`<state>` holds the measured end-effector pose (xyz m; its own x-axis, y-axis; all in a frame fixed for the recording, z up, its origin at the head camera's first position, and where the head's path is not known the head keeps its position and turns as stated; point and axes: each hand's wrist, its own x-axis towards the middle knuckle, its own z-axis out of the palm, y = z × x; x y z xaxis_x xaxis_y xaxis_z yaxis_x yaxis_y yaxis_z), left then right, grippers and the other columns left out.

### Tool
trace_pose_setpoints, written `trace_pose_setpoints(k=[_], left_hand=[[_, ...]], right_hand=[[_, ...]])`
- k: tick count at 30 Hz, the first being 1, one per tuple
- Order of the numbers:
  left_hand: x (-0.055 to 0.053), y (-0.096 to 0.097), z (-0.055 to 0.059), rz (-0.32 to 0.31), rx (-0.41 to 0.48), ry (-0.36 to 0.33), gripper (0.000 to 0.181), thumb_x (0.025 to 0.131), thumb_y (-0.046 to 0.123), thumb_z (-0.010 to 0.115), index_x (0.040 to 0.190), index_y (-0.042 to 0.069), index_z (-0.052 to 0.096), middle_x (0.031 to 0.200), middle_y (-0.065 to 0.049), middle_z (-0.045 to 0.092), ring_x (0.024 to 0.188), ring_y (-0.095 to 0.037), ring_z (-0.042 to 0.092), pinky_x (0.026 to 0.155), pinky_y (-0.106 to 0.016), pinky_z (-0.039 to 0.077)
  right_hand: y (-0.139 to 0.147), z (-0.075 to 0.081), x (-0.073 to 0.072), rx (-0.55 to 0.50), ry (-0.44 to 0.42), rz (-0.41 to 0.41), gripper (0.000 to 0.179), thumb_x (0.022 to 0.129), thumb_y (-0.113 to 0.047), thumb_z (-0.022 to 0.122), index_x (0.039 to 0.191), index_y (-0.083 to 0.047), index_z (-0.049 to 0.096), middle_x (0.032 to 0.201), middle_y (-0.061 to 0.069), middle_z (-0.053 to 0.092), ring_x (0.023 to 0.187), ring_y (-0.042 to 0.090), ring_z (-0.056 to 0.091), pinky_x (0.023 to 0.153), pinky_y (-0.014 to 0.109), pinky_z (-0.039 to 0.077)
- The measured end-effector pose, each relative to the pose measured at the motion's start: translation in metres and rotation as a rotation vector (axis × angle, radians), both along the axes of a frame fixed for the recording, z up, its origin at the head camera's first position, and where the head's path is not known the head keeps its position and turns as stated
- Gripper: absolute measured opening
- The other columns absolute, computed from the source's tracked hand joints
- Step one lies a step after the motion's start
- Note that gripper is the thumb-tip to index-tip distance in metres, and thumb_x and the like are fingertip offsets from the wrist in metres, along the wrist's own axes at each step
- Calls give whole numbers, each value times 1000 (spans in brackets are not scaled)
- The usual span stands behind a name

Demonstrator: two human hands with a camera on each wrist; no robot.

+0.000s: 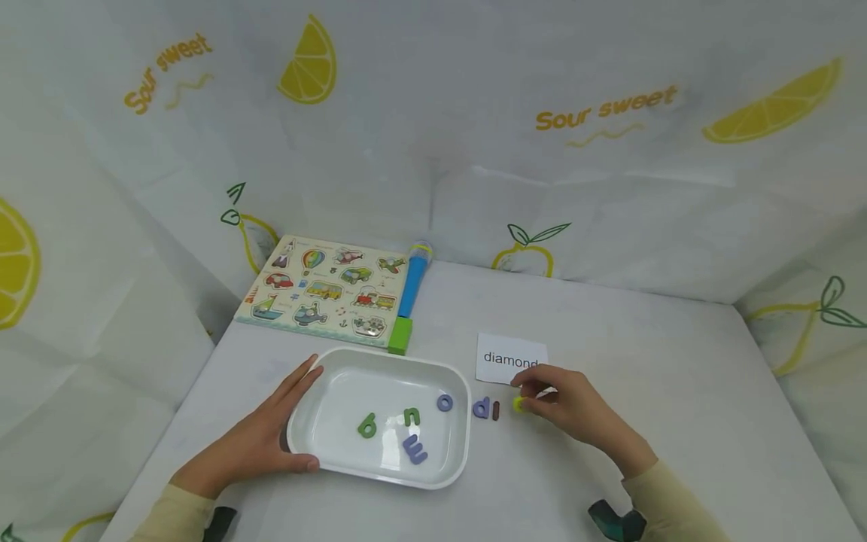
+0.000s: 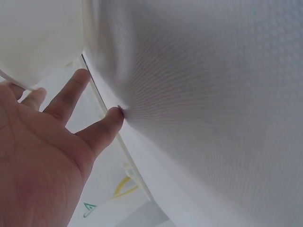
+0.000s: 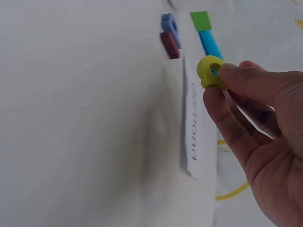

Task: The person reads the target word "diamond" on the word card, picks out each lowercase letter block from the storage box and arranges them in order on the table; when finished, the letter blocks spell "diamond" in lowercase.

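Between thumb and fingers, my right hand (image 1: pixel 565 400) pinches a small yellow letter (image 3: pixel 210 72) with a hole in it; which letter it is, I cannot tell. It is just right of a dark red "i"-like bar (image 1: pixel 496 410) and a blue-purple "d" (image 1: pixel 481 408) on the table. Behind them lies a white card (image 1: pixel 504 358) reading "diamond", partly covered by the hand. My left hand (image 1: pixel 260 436) rests with fingers spread against the left end of a white tray (image 1: pixel 379 476). Inside are a purple "o" (image 1: pixel 444 403), green "n" (image 1: pixel 412 416), purple "m" (image 1: pixel 415 449) and green "b"-like letter (image 1: pixel 366 426).
A wooden picture board of vehicles (image 1: pixel 325 290) lies behind the tray. Along its right side is a blue toy microphone (image 1: pixel 413 282), with a green block (image 1: pixel 400 336) at its near end. White fabric (image 1: pixel 433 181) with lemon prints hangs behind the table.
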<state>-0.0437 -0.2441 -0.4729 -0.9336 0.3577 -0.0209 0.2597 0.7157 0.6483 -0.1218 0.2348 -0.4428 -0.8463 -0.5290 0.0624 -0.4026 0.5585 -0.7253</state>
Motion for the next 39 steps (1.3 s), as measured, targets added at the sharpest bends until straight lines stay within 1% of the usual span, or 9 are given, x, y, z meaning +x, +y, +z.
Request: trace_pose_setpoints(k=[4, 8, 15, 21, 26, 30, 34, 36, 39], left_hand=[[1, 0, -1, 2, -12, -5, 129, 64, 72, 83, 164, 21, 18, 170, 2, 7, 143, -40, 34, 98, -60, 46], [1, 0, 0, 2, -28, -3, 129, 64, 74, 81, 164, 20, 18, 170, 2, 6, 142, -39, 36, 97, -59, 48], [1, -1, 2, 2, -22, -18, 129, 65, 73, 81, 164, 20, 18, 170, 2, 5, 143, -39, 34, 98, -59, 47], [0, -1, 2, 0, -30, -11, 129, 65, 73, 81, 164, 19, 18, 170, 3, 5, 142, -39, 35, 97, -59, 47], [1, 0, 3, 0, -28, -16, 129, 65, 74, 81, 163, 18, 19, 170, 3, 5, 142, -38, 35, 98, -59, 47], [0, 1, 2, 1, -22, -23, 129, 64, 74, 81, 164, 20, 18, 170, 4, 5, 143, -38, 33, 99, -59, 46], [0, 0, 2, 2, -30, -17, 130, 64, 75, 80, 163, 20, 19, 170, 4, 5, 143, -37, 33, 99, -59, 46], [0, 0, 2, 3, -35, -12, 129, 64, 75, 80, 163, 19, 19, 170, 4, 5, 143, -37, 34, 99, -58, 47], [1, 0, 2, 6, -33, -13, 129, 64, 75, 81, 163, 20, 19, 170, 4, 6, 143, -36, 34, 98, -58, 47]], right_hand=[[1, -21, 6, 32, -29, -26, 29, 84, 3, 79, 108, -10, 72, 97, -5, 69, 87, 10, 64, 76, 28, 58], [-4, -31, 9, 45, 3, -32, 26, 84, 2, 79, 105, -11, 72, 97, -6, 70, 86, 8, 64, 76, 27, 58], [-12, -32, 11, 80, 93, -53, 29, 81, 2, 82, 107, -9, 72, 99, -4, 70, 88, 12, 65, 77, 28, 58], [-12, -31, 12, 59, 120, 5, 40, 75, 8, 83, 110, -5, 71, 100, 0, 70, 89, 17, 66, 75, 30, 58], [-16, -30, 11, 107, 135, 24, 38, 75, 8, 82, 108, -6, 71, 98, -2, 71, 85, 13, 65, 73, 27, 57], [-18, -22, 9, 121, 152, 42, 37, 76, 6, 83, 108, -8, 72, 97, -3, 70, 84, 13, 64, 72, 28, 57], [-25, -2, 7, 14, 210, 90, 42, 74, 6, 86, 110, -9, 71, 101, -2, 70, 89, 18, 67, 73, 29, 58], [-33, 12, 7, -60, 228, 150, 46, 74, 6, 87, 113, -10, 70, 106, -2, 70, 93, 21, 68, 75, 30, 59], [-52, 31, 9, -126, 195, 279, 47, 77, 5, 85, 117, -14, 70, 113, -4, 70, 97, 17, 69, 78, 30, 59]])
